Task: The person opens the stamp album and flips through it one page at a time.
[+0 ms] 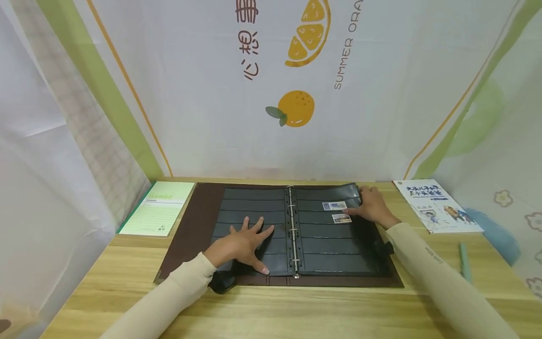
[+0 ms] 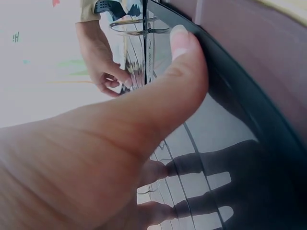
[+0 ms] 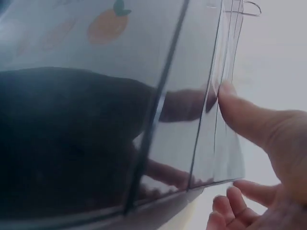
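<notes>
A brown ring binder (image 1: 190, 226) lies open on the wooden table, filled with black pocket pages. My left hand (image 1: 243, 242) lies flat with spread fingers on the left page (image 1: 250, 207); its thumb (image 2: 184, 57) presses the glossy sheet. My right hand (image 1: 372, 205) holds the outer edge of the right page (image 1: 334, 249), thumb (image 3: 240, 115) on top and fingers (image 3: 230, 206) under the edge. The page's top right corner is lifted. Two small stamps (image 1: 334, 205) (image 1: 341, 218) sit in its upper pockets, the lower one right by my thumb tip.
Metal rings (image 1: 291, 226) run down the binder's spine. A green notepad (image 1: 158, 207) lies at the left, a printed booklet (image 1: 436, 205) at the right, with a green pen (image 1: 464, 261) in front of it. Cloth with orange prints encloses the table.
</notes>
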Demonstrator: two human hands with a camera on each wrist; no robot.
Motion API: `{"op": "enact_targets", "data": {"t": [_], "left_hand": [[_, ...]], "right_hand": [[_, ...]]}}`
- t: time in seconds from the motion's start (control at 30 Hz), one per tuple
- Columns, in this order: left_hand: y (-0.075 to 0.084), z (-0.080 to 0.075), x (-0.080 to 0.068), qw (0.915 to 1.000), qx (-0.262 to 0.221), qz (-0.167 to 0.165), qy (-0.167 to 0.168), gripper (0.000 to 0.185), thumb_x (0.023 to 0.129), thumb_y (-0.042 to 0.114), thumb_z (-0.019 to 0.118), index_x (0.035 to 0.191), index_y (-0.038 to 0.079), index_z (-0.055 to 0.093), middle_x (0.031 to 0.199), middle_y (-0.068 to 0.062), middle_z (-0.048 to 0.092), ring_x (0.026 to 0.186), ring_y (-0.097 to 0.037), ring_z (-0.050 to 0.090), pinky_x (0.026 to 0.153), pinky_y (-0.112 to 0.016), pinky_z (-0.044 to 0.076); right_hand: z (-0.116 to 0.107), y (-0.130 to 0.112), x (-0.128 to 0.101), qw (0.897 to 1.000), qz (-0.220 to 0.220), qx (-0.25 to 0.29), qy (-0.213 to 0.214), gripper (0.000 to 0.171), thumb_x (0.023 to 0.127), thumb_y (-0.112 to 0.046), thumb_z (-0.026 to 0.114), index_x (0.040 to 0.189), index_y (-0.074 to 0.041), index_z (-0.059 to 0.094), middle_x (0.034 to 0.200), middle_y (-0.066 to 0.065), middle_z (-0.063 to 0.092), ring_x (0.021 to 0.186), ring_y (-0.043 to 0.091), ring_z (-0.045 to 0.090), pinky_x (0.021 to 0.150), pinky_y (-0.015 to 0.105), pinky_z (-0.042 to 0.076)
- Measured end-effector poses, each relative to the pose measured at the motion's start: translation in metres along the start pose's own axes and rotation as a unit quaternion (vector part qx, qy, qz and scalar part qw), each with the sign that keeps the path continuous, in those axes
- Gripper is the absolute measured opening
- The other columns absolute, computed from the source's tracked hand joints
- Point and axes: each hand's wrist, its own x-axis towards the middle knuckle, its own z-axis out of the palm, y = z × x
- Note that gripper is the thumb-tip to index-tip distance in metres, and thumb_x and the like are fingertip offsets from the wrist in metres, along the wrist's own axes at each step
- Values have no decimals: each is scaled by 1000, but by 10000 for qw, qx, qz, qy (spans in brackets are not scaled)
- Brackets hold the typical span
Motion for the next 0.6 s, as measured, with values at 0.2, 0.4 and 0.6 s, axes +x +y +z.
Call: {"op": "enact_targets", "data": {"t": [0.2, 0.4, 0.6], "left_hand": [[-1, 1, 1, 10000, -8, 28, 32, 113, 75, 56, 82, 164, 29, 18, 172, -9, 4, 157, -46, -1, 116, -76, 16], [-4, 3, 3, 9999, -98, 54, 22, 113, 75, 55, 82, 164, 31, 16, 172, -8, 2, 156, -46, -3, 116, -76, 13], [-6, 3, 3, 9999, -113, 126, 18, 112, 76, 55, 81, 164, 30, 16, 172, -8, 1, 156, -46, -3, 116, -76, 12]], "right_hand": [[-6, 0, -1, 9973, -132, 717, -31, 78, 89, -18, 76, 141, 11, 26, 108, 35, 57, 87, 36, 58, 77, 48, 48], [-19, 9, -1, 9913, -396, 1158, -494, 68, 101, -17, 61, 152, 6, 23, 87, 16, 67, 63, 15, 59, 60, 31, 47], [-40, 15, -4, 9614, -154, 2265, -1555, 71, 109, -27, 46, 164, -11, 4, 64, -5, 50, 48, 7, 40, 53, 32, 43]]}}
